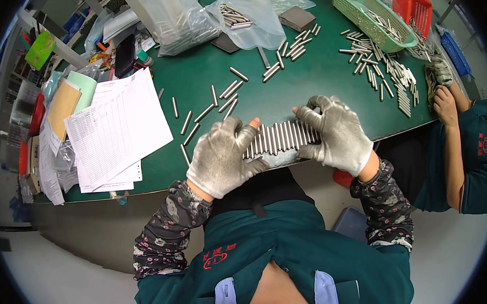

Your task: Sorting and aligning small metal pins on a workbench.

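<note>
A side-by-side row of shiny metal pins lies at the table's near edge, on a pale grey piece that shows below it. My left hand, in a greyish-white glove with a bare fingertip showing, is curled around the row's left end, thumb on the near side and fingers on the far side. At the right end, my gloved right hand clasps the row the same way. Loose pins lie scattered just beyond and left of my left hand.
Printed sheets cover the table's left. Plastic bags, one holding pins, a brown block and more pins lie at the back. A green basket stands back right, near a pin heap and a co-worker's hands.
</note>
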Tool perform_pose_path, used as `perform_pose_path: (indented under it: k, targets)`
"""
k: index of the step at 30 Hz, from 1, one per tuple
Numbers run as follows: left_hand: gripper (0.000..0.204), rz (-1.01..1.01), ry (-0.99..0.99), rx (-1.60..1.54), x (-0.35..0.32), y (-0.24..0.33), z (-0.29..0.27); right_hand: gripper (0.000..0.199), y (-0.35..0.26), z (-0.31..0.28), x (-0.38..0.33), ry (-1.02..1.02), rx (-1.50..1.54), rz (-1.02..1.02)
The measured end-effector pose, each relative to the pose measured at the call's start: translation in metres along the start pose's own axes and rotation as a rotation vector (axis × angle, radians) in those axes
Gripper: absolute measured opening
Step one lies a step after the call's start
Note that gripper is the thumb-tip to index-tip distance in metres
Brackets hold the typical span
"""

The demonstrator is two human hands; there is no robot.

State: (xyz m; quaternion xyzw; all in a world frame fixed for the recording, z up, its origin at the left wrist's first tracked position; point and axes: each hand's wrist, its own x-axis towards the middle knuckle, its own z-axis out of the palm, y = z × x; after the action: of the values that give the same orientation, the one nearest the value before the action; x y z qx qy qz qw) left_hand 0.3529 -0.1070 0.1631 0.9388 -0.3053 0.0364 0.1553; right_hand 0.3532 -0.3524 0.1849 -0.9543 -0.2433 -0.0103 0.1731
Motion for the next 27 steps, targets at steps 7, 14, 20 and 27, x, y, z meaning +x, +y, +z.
perform_pose_path:
  k: [7,14,20,27]
  targets:
    - [0.098,0.292,0.208,-0.194,-0.018,-0.025,0.012,0.081,0.011,0.028,0.036,-0.14,0.034,-0.742]
    - [0.113,0.139,0.212,-0.458,-0.038,-0.029,0.022,0.084,-0.017,0.049,0.072,-0.272,0.213,-0.904]
    - [0.116,0.157,-0.005,-0.222,-0.032,-0.019,0.015,0.085,0.009,0.026,0.058,-0.447,0.129,-0.834]
    - [0.112,0.06,0.181,-0.321,-0.036,-0.024,0.027,0.085,-0.013,0.044,0.072,-0.405,0.269,-0.828]
